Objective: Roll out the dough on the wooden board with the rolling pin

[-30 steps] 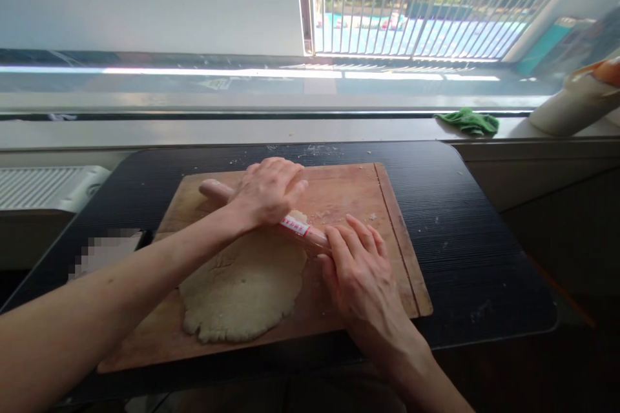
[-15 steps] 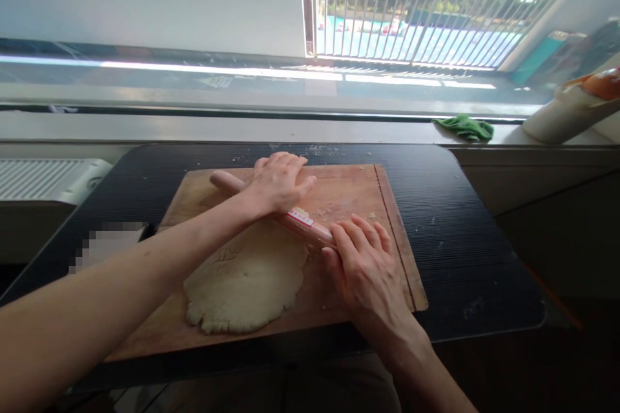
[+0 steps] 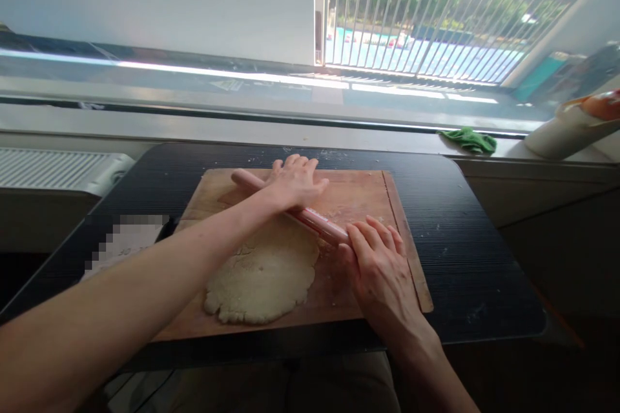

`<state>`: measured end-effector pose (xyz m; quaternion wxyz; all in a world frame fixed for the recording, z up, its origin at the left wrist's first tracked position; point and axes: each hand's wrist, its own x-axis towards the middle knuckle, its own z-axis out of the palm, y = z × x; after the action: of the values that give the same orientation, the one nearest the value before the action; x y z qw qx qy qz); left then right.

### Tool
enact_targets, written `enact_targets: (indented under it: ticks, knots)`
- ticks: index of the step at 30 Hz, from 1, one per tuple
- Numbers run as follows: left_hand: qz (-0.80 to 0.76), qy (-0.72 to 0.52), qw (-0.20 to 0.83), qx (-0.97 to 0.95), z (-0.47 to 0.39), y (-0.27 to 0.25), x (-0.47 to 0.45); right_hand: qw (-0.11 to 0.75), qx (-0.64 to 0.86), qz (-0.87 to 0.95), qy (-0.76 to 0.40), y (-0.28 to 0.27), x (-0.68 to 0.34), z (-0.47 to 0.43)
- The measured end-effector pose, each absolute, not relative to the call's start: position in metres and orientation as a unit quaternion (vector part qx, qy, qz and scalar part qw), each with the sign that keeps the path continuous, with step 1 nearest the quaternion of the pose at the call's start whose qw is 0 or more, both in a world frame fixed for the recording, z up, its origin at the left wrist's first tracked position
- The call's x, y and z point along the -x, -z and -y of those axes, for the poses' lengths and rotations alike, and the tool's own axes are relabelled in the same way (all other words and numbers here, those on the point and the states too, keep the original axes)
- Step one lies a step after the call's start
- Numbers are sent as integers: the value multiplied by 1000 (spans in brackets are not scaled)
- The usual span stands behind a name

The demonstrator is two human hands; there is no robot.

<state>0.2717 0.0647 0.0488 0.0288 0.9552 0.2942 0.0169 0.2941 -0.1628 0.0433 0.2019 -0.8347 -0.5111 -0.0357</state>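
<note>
A pink rolling pin (image 3: pixel 325 227) with a small printed label lies slantwise across the far part of a flattened sheet of dough (image 3: pixel 264 277). My left hand (image 3: pixel 296 184) rests palm-down on the pin toward its far left end, fingers stretched out past it. Around the near right end, my right hand (image 3: pixel 378 264) is closed, thumb on the near side and fingers over the top. The dough is roughly oval, with ragged edges and small cracks. My left forearm covers part of its left side. Under the dough is a wooden cutting board (image 3: pixel 358 190).
The board sits on a black table (image 3: pixel 465 258) dusted with flour and crumbs. A partly blurred pale packet (image 3: pixel 128 242) lies at left. On the windowsill are a green cloth (image 3: pixel 469 140) and a pale container (image 3: pixel 557 132). A white radiator (image 3: pixel 53 171) stands at left.
The pin has turned a little, so its label faces differently. My left hand's fingers are stretched straighter. The view has shifted, moving board, dough and hands rightward in the picture.
</note>
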Motion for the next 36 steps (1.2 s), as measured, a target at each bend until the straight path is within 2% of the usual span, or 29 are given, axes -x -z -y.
enact_targets:
  ticks: [3, 11, 21, 24, 32, 36]
  knots:
    - [-292, -46, 21, -955, -65, -50, -278, 200, 837, 507, 53, -43, -293, 164]
    - [-304, -64, 8, -951, -44, -46, -201, 225, 807, 545, 39, -36, -272, 173]
    - [-302, -95, 47, -947, -63, -52, -283, 189, 843, 502, 26, -52, -288, 163]
    - [-301, -105, 47, -947, -58, -48, -251, 192, 834, 517, 18, -50, -275, 165]
    - [-271, -163, 10, -949, -25, -32, -96, 173, 799, 576, -3, -52, -241, 151]
    - [-307, -200, -2, -931, -24, -26, -86, 174, 814, 553, 28, -55, -262, 116]
